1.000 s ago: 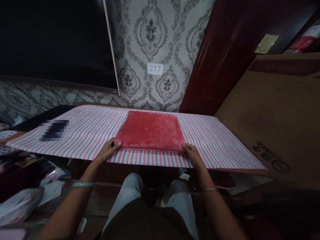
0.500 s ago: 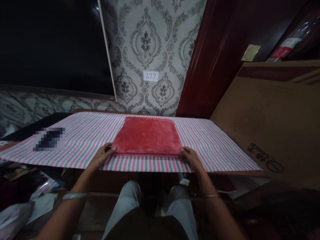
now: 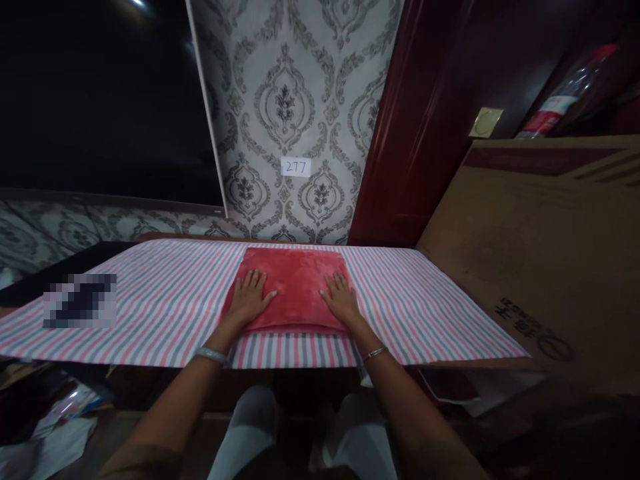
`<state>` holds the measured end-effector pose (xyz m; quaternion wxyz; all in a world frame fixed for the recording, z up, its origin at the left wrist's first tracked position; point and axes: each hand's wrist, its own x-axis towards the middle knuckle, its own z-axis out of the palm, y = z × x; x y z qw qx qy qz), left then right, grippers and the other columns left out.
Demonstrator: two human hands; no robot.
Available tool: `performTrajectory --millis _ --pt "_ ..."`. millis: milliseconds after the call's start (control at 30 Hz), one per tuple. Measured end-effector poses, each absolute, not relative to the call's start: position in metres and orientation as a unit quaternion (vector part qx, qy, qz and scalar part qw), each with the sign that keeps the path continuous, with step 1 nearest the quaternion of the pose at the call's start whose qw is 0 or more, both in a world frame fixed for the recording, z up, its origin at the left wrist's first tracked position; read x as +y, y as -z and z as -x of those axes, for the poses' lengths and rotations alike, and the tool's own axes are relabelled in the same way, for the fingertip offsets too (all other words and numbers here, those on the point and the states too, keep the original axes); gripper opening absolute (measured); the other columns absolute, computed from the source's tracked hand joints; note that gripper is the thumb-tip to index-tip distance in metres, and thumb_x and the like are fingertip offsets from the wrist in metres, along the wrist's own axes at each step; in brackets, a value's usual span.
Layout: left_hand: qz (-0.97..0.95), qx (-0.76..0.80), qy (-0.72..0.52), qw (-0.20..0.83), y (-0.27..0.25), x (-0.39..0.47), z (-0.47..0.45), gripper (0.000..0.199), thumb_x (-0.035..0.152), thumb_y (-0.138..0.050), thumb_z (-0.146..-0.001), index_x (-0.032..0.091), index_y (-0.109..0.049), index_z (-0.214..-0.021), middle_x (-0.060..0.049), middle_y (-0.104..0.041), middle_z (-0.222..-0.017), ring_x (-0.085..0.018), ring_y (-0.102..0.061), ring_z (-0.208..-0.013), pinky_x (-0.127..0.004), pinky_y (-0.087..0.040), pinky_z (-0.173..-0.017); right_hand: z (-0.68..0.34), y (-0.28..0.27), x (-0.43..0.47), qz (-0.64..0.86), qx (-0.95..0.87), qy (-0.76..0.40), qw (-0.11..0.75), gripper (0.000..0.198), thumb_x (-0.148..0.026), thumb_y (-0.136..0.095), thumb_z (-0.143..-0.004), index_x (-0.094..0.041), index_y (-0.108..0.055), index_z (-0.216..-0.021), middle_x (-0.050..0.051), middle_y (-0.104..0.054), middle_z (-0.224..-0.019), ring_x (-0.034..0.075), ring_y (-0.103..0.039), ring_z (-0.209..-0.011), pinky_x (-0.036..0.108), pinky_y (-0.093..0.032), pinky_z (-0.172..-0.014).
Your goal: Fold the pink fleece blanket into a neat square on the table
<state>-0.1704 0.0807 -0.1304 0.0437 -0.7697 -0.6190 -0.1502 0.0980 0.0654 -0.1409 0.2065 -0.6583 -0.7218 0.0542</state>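
A folded red plush cloth (image 3: 295, 280) lies flat in the middle of a table covered with a pink, grey and white striped cloth (image 3: 165, 307). My left hand (image 3: 250, 298) rests palm down on the red cloth's left half, fingers spread. My right hand (image 3: 341, 298) rests palm down on its right half, fingers spread. Neither hand grips anything. A bangle sits on my left wrist and a thin bracelet on my right.
A large brown cardboard sheet (image 3: 545, 253) leans at the right of the table. Patterned wallpaper with a small "277" label (image 3: 295, 167) and a dark screen (image 3: 100, 100) stand behind. Papers and bags (image 3: 55, 413) lie on the floor at the left. My knees (image 3: 300, 427) are under the table's front edge.
Both hands left the red cloth's near corners and moved forward onto its top, now lying flat. The view tilted down slightly.
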Motion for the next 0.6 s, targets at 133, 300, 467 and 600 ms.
performTrajectory --millis 133,300,467,600 --pt "0.772 -0.611 0.157 0.075 0.153 0.084 0.181 0.070 0.057 -0.041 -0.092 0.013 -0.047 -0.146 -0.020 -0.038 -0.155 -0.037 -0.029 -0.146 -0.059 -0.023 -0.115 -0.106 0.165 0.064 0.667 -0.714 -0.052 0.206 0.058 -0.046 -0.040 -0.099 -0.025 -0.035 -0.153 0.010 -0.022 -0.163 0.030 -0.019 -0.149 0.056 -0.030 -0.111" --pt "0.767 -0.621 0.136 0.088 0.149 0.082 0.180 0.070 0.056 -0.039 -0.093 0.011 -0.045 -0.147 -0.020 -0.038 -0.156 -0.036 -0.029 -0.146 -0.057 -0.026 -0.114 -0.106 0.164 0.065 0.666 -0.715 -0.041 0.211 0.056 -0.046 -0.039 -0.099 -0.026 -0.037 -0.152 0.010 -0.025 -0.162 0.028 -0.021 -0.149 0.051 -0.033 -0.110" --pt "0.759 -0.638 0.091 0.095 0.139 0.073 0.172 0.071 0.052 -0.036 -0.096 0.008 -0.038 -0.151 -0.019 -0.032 -0.159 -0.033 -0.024 -0.149 -0.055 -0.022 -0.117 -0.103 0.162 0.063 0.672 -0.709 -0.046 0.208 0.056 -0.045 -0.039 -0.099 -0.026 -0.036 -0.152 0.007 -0.022 -0.163 0.026 -0.019 -0.149 0.050 -0.032 -0.112" --pt "0.758 -0.640 0.082 0.090 0.136 0.071 0.171 0.071 0.053 -0.036 -0.096 0.008 -0.037 -0.151 -0.018 -0.030 -0.159 -0.033 -0.023 -0.149 -0.054 -0.022 -0.118 -0.102 0.159 0.062 0.676 -0.707 -0.047 0.202 0.057 -0.045 -0.039 -0.099 -0.027 -0.035 -0.153 0.008 -0.022 -0.164 0.027 -0.018 -0.149 0.052 -0.031 -0.112"
